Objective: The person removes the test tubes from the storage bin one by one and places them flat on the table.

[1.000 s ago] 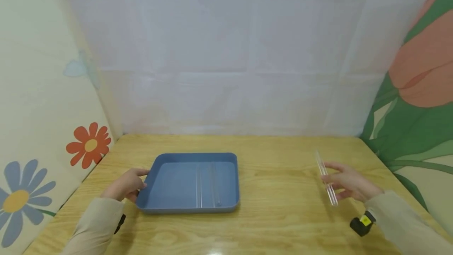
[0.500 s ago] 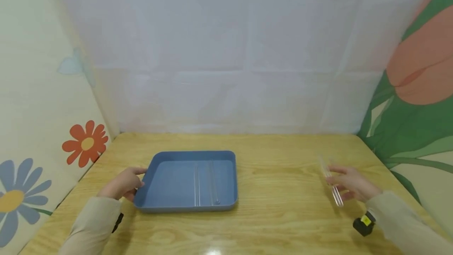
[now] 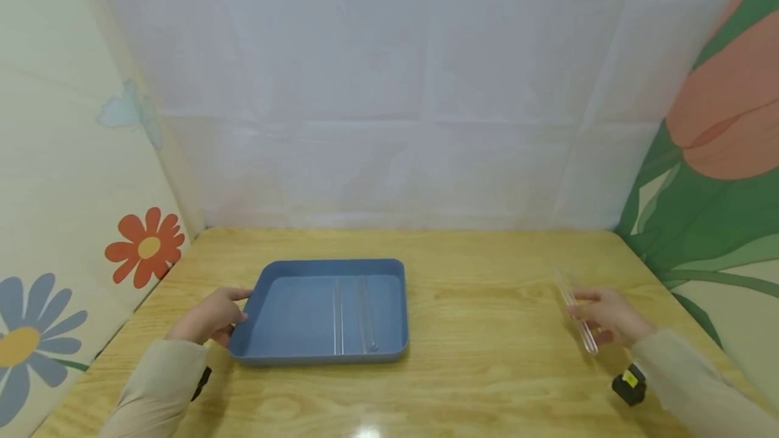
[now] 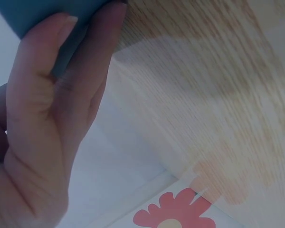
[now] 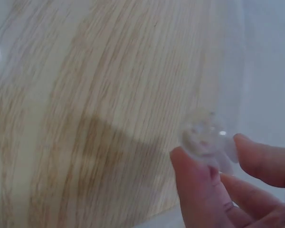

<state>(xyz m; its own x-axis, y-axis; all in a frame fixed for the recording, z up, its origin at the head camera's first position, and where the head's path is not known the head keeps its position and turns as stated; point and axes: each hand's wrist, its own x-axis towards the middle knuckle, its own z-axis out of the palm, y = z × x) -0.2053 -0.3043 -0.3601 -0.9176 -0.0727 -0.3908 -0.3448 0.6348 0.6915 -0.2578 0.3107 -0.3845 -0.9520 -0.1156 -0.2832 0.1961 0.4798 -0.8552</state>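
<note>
A shallow blue tray (image 3: 292, 316) sits on the table left of centre. Two clear test tubes lie lengthwise inside its right half: one tube (image 3: 337, 316) nearer the middle, the other tube (image 3: 367, 316) closer to the right wall. My left hand (image 3: 209, 316) grips the tray's left rim, thumb on one side and fingers on the other in the left wrist view. Over the right side of the table, my right hand (image 3: 611, 316) pinches a clear test tube (image 3: 585, 333) between thumb and fingers, tilted. Its rounded, see-through end (image 5: 199, 133) points at the right wrist camera.
The wood-grain table (image 3: 475, 384) runs back to a white cloth wall (image 3: 389, 120). Flower-printed cloth (image 3: 49, 188) stands along the left, and cloth with a large tulip (image 3: 724, 127) along the right.
My right hand has shifted a little to the right with the test tube. My left hand stays on the tray, which keeps its place; the head view has turned slightly.
</note>
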